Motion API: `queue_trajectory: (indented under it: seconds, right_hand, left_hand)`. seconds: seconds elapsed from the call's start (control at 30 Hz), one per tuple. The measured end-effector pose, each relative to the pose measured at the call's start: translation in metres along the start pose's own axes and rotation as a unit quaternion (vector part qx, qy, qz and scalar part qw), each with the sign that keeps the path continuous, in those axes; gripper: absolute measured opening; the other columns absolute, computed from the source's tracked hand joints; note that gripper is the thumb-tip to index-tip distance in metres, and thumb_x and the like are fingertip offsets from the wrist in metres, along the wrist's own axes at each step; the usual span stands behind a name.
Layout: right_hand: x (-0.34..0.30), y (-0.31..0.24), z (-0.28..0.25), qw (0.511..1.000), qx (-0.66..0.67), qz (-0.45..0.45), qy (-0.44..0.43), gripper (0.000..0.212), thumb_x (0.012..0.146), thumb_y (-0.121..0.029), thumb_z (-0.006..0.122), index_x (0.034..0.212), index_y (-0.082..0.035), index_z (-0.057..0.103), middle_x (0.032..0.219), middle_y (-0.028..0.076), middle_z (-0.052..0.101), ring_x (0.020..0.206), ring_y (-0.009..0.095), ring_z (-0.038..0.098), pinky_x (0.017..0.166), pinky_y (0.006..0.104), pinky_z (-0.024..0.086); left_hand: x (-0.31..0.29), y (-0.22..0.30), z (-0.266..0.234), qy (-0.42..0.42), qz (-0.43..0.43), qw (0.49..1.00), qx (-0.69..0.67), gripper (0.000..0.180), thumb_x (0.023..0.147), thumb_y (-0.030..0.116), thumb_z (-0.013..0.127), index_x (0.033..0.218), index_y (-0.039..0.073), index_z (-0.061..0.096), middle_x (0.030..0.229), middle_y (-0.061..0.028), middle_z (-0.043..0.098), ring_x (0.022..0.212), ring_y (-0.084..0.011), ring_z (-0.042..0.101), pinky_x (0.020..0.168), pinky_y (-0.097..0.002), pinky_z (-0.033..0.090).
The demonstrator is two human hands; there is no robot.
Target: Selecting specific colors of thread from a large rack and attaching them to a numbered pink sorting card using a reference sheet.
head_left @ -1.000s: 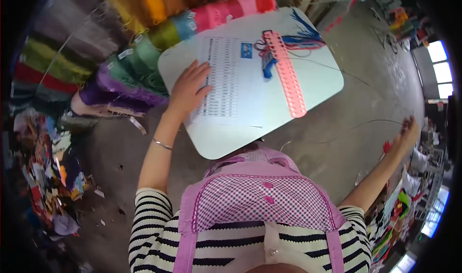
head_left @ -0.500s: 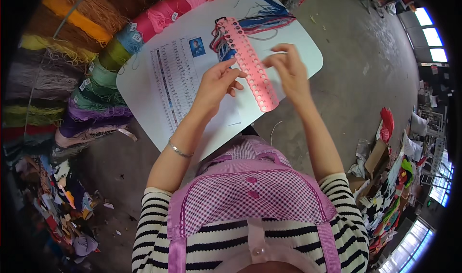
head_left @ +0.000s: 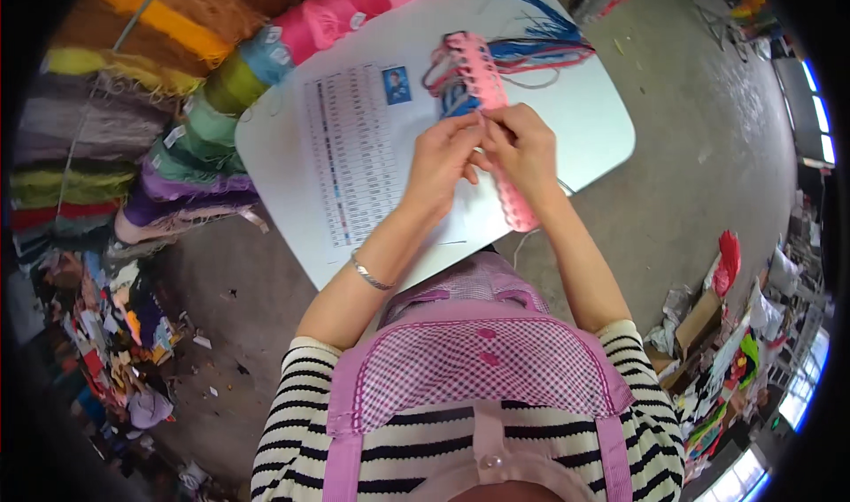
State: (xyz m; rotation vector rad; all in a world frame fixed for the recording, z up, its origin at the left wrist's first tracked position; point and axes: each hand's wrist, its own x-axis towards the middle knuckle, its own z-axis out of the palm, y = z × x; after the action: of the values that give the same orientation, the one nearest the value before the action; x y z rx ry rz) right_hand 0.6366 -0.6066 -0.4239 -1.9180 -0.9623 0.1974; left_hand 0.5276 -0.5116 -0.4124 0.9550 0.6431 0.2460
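Note:
A long pink thread organizer card (head_left: 479, 68) with holes along both edges lies slanted on a white board. Strands of embroidery floss (head_left: 540, 50) in blue, red and grey pass through its far end and spread to both sides. Over the middle of the card, my left hand (head_left: 443, 164) and my right hand (head_left: 525, 155) meet with their fingertips pinched together. Whatever is between the fingertips is too small and covered to make out. My right hand hides part of the card, whose near end shows below it.
Left of the card lies a printed chart sheet (head_left: 354, 161) with a small blue picture. Stacked bundles of colored yarn (head_left: 208, 121) border the board's left and far sides. Scrap heaps (head_left: 133, 325) lie on the floor at left, and more beside a cardboard box (head_left: 695, 316) at right.
My right hand has come in from beside the card to meet my left at its middle. Both hands have closed to a pinch. The whole view has shifted slightly.

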Motion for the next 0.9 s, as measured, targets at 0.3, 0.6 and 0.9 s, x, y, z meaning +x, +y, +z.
queue_trajectory:
  seconds: [0.3,0.6,0.9]
  right_hand:
    - [-0.017,0.000,-0.024,0.965,0.176,0.184,-0.064,0.023,0.080,0.000,0.064,0.103,0.004,0.063,0.091,0.004,0.065,0.079,0.006,0.058,0.071,0.0195,0.048]
    - [-0.026,0.000,-0.025,0.960,0.190,0.199,-0.061,0.023,0.082,0.003,0.063,0.105,0.005,0.061,0.091,0.001,0.063,0.077,0.002,0.053,0.067,0.0158,0.043]
    - [-0.029,0.001,-0.020,0.951,0.237,0.194,-0.049,0.026,0.080,0.004,0.064,0.105,0.004,0.061,0.091,0.001,0.060,0.076,0.003,0.052,0.068,0.0165,0.043]
  left_hand:
    - [0.020,-0.031,0.008,0.028,0.112,0.992,0.053,0.018,0.089,0.009,0.059,0.098,-0.006,0.061,0.079,-0.0098,0.066,0.064,-0.0137,0.065,0.051,-0.0249,0.053]
    - [0.013,-0.013,0.003,0.004,0.031,0.990,0.140,0.016,0.087,0.010,0.063,0.086,-0.006,0.066,0.079,-0.0088,0.067,0.067,-0.0133,0.066,0.062,-0.0253,0.057]
    - [-0.002,0.000,-0.011,-0.092,-0.012,0.987,-0.128,0.022,0.090,0.014,0.056,0.103,-0.001,0.065,0.074,-0.0066,0.064,0.065,-0.0109,0.060,0.059,-0.0237,0.048]
